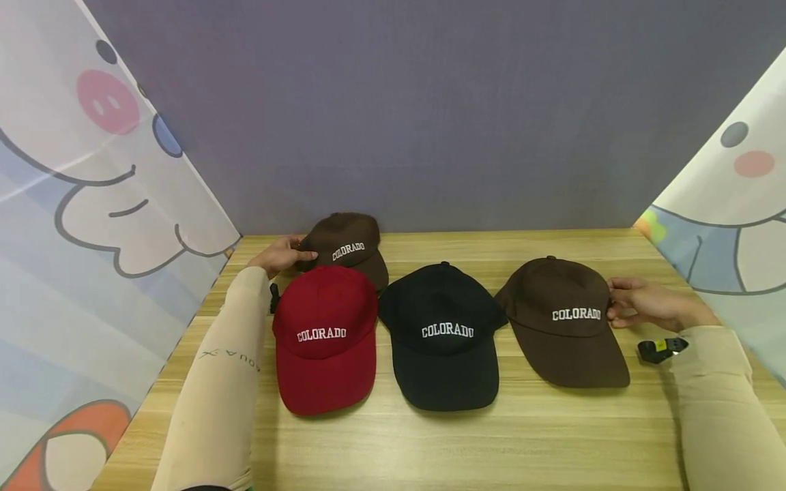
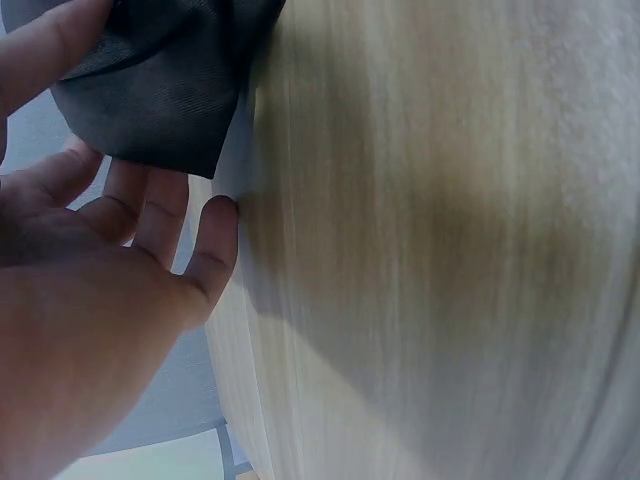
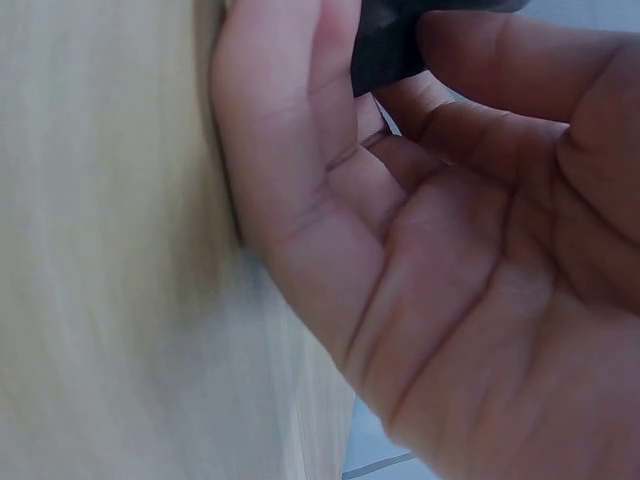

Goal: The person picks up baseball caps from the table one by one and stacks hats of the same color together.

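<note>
At the back left my left hand (image 1: 281, 256) pinches the edge of a brown baseball cap (image 1: 350, 232), thumb on the outside. In the left wrist view the cap's dark fabric (image 2: 150, 110) lies between the thumb and the curled fingers. On the right my right hand (image 1: 653, 303) holds the side edge of a second brown baseball cap (image 1: 555, 293). The right wrist view shows its dark edge (image 3: 390, 45) between thumb and fingers. Between them lie a red baseball cap (image 1: 325, 314), overlapping the back brown one in the head view, and a black baseball cap (image 1: 445, 307). All four read COLORADO.
The caps lie on a wood-grain table (image 1: 552, 436). Behind it rises a grey panel (image 1: 430, 123). Printed cartoon sheets (image 1: 37, 225) flank both sides. Small dark devices sit at both wrists, one with a yellow label (image 1: 661, 346).
</note>
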A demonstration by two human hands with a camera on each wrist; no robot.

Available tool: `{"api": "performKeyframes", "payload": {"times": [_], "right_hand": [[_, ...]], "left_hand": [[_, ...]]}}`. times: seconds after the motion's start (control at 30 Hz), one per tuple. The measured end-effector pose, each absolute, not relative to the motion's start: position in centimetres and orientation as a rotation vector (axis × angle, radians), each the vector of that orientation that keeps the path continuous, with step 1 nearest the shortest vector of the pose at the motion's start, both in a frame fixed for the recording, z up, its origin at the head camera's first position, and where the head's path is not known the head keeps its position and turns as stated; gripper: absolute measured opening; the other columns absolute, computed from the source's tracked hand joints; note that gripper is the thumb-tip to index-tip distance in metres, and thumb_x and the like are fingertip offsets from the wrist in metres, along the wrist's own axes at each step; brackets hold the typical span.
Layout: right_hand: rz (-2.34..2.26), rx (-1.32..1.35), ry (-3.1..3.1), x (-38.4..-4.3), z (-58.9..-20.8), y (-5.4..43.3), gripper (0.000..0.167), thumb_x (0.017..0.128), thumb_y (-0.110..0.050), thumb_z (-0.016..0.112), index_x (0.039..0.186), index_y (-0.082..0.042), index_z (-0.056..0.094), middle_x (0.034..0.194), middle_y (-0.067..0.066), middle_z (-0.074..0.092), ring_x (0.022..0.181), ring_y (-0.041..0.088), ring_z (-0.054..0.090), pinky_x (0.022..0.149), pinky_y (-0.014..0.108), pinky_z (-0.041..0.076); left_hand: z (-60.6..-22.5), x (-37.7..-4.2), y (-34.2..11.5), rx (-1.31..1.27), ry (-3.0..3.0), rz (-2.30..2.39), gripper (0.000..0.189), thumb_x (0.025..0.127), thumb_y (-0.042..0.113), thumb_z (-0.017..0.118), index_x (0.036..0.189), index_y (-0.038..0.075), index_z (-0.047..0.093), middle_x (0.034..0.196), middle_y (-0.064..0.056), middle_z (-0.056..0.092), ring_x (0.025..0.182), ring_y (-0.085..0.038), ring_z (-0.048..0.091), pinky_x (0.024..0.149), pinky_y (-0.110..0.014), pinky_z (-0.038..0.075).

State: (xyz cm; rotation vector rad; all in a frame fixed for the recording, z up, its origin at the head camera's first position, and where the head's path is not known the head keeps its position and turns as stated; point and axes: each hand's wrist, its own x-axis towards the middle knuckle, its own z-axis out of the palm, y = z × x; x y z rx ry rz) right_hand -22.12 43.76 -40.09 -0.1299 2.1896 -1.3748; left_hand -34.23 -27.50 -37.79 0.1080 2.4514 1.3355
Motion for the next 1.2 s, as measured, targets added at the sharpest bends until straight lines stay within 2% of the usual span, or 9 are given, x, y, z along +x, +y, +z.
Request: {"api": "performKeyframes", "payload": {"times": [0.1,0.23,0.33,0.47,0.6,0.8,0.97,1.07,1.2], "right_hand": [[-1.376,-0.130,2.185,-22.1,-40.0,43.7,0.026,0.112,-0.017,0.032,0.107,-0.024,0.057,0.091,0.002,0.063,0.083,0.010,0.066,0.081,0.034,0.061],[-1.385,-0.150,2.170,-22.1,-40.1,43.8,0.028,0.112,-0.016,0.032,0.107,-0.026,0.057,0.091,0.001,0.063,0.083,0.010,0.065,0.081,0.034,0.061],[-1.386,-0.156,2.169,-22.2,-40.1,43.8,0.028,0.113,-0.016,0.032,0.108,-0.026,0.058,0.091,0.001,0.063,0.083,0.010,0.065,0.081,0.034,0.061],[-1.377,-0.140,2.183,-22.2,-40.1,43.8,0.028,0.113,-0.017,0.032,0.108,-0.027,0.058,0.092,0.001,0.062,0.083,0.010,0.065,0.081,0.034,0.061],[-1.367,-0.136,2.192,-22.3,-40.1,43.7,0.028,0.113,-0.017,0.032,0.108,-0.026,0.058,0.092,0.002,0.063,0.083,0.011,0.065,0.081,0.034,0.061],[-1.347,-0.103,2.211,-22.4,-40.0,43.5,0.026,0.112,-0.017,0.032,0.108,-0.026,0.057,0.092,0.003,0.063,0.084,0.011,0.065,0.081,0.034,0.061],[-1.355,-0.112,2.204,-22.6,-40.0,43.4,0.028,0.112,-0.017,0.032,0.108,-0.026,0.058,0.091,0.003,0.063,0.083,0.011,0.065,0.081,0.034,0.061],[-1.363,-0.119,2.196,-22.7,-40.0,43.3,0.028,0.112,-0.017,0.031,0.108,-0.026,0.058,0.091,0.003,0.063,0.083,0.011,0.065,0.081,0.033,0.061],[-1.373,-0.120,2.183,-22.8,-40.1,43.3,0.028,0.113,-0.017,0.031,0.107,-0.026,0.057,0.090,0.002,0.063,0.082,0.010,0.065,0.081,0.033,0.061]], "left_hand": [[-37.7,-34.1,-27.5,0.087,2.470,1.334,0.049,0.103,0.021,0.061,0.142,-0.007,0.047,0.142,-0.024,0.048,0.139,-0.040,0.043,0.123,-0.056,0.029],[-37.6,-34.0,-27.6,0.104,2.463,1.367,0.043,0.105,0.021,0.059,0.137,-0.006,0.050,0.134,-0.020,0.056,0.134,-0.039,0.049,0.121,-0.056,0.031],[-37.6,-34.0,-27.8,0.118,2.471,1.390,0.039,0.105,0.021,0.060,0.133,-0.005,0.052,0.123,-0.012,0.061,0.126,-0.033,0.053,0.118,-0.053,0.035],[-37.3,-34.1,-27.8,0.157,2.516,1.427,0.037,0.104,0.020,0.061,0.130,-0.005,0.053,0.107,0.002,0.066,0.106,-0.016,0.061,0.103,-0.038,0.047],[-36.8,-34.2,-27.7,0.181,2.549,1.509,0.035,0.104,0.016,0.061,0.128,-0.007,0.053,0.098,0.007,0.066,0.088,-0.005,0.064,0.084,-0.024,0.053],[-35.9,-34.1,-27.5,0.200,2.600,1.542,0.036,0.104,0.017,0.060,0.132,-0.005,0.053,0.101,0.005,0.066,0.087,-0.002,0.064,0.081,-0.022,0.052],[-33.5,-32.1,-26.5,0.227,2.685,1.515,0.032,0.104,0.011,0.058,0.131,-0.007,0.054,0.109,-0.009,0.067,0.090,-0.010,0.062,0.082,-0.028,0.052],[-33.5,-32.1,-26.5,0.249,2.774,1.502,0.032,0.104,0.012,0.060,0.128,-0.007,0.056,0.111,-0.014,0.069,0.087,-0.007,0.063,0.079,-0.025,0.052],[-34.8,-33.5,-27.2,0.251,2.915,1.511,0.030,0.101,0.017,0.065,0.121,-0.004,0.061,0.102,-0.010,0.072,0.080,-0.002,0.060,0.072,-0.019,0.049]]}}
